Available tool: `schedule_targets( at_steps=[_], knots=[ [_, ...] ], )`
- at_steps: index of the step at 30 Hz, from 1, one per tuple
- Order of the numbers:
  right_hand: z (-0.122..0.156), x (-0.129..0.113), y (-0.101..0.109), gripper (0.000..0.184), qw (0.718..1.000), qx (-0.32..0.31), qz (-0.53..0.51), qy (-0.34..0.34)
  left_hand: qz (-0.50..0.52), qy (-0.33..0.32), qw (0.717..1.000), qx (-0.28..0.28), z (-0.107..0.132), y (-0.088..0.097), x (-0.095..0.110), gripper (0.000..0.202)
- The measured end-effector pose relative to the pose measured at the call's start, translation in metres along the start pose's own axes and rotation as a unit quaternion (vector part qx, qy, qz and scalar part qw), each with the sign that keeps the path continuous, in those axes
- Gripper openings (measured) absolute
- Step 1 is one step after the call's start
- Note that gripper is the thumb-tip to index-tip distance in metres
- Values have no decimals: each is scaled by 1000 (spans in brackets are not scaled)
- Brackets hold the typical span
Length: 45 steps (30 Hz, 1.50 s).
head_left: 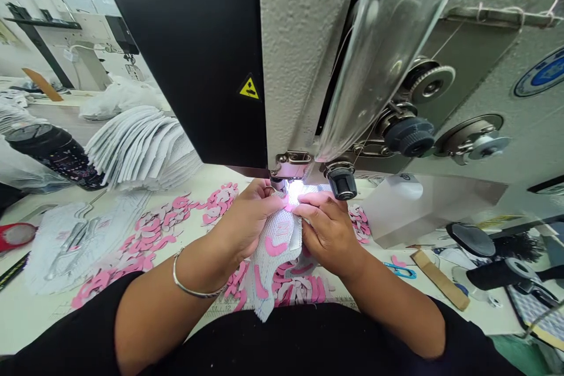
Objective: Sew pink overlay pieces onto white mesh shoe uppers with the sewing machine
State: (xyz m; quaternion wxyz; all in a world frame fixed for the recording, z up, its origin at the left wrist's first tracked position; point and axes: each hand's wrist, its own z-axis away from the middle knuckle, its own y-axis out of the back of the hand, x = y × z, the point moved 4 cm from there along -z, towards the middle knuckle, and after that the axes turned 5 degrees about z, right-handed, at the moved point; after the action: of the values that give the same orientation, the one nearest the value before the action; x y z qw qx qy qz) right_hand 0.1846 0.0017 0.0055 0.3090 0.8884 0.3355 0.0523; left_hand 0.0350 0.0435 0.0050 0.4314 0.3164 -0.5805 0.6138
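Under the lit needle area of the sewing machine point(294, 164) lies a white mesh fabric piece point(268, 273) with curved pink patches point(276, 246) on it. My left hand point(244, 217) pinches the fabric's left edge, thumb on top, close to the needle. From the other side my right hand point(328, 229) has its fingers bent together on the fabric's right edge, fingertips by a small pink patch point(289, 207). The lower end of the fabric hangs toward my body. Glare and the machine head hide the needle point.
Loose pink pieces point(150, 229) are heaped on the table left of and below my hands. A fanned stack of white fabric pieces point(143, 147) stands at the left. Blue thread snips point(400, 270) and a brown strip point(440, 280) lie right, near a black spool point(500, 275).
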Motion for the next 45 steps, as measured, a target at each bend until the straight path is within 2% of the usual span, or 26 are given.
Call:
schedule_targets(
  at_steps=[8, 16, 31, 37, 40, 45],
  knots=[
    [0, 1, 0, 20, 1000, -9, -3, -3, 7, -4, 1000, -26, 0, -4, 1, 22],
    [-1, 4, -1, 19, 1000, -9, -18, -4, 14, 9, 1000, -25, 1, -6, 1, 23],
    [-5, 13, -3, 23, 998, -57, -19, -17, 1, 8, 1000, 2, 2, 0, 1, 27],
    [-9, 15, -3, 25, 996, -79, -16, -24, -1, 22, 999, -23, 1, 2, 0, 22],
    [-10, 17, -1, 27, 995, -92, -15, -25, -3, 30, 999, -39, 4, 2, -1, 27],
    [-13, 23, -1, 29, 992, -121, -23, -18, -4, 30, 999, -33, 6, 1, -1, 31]
  ],
)
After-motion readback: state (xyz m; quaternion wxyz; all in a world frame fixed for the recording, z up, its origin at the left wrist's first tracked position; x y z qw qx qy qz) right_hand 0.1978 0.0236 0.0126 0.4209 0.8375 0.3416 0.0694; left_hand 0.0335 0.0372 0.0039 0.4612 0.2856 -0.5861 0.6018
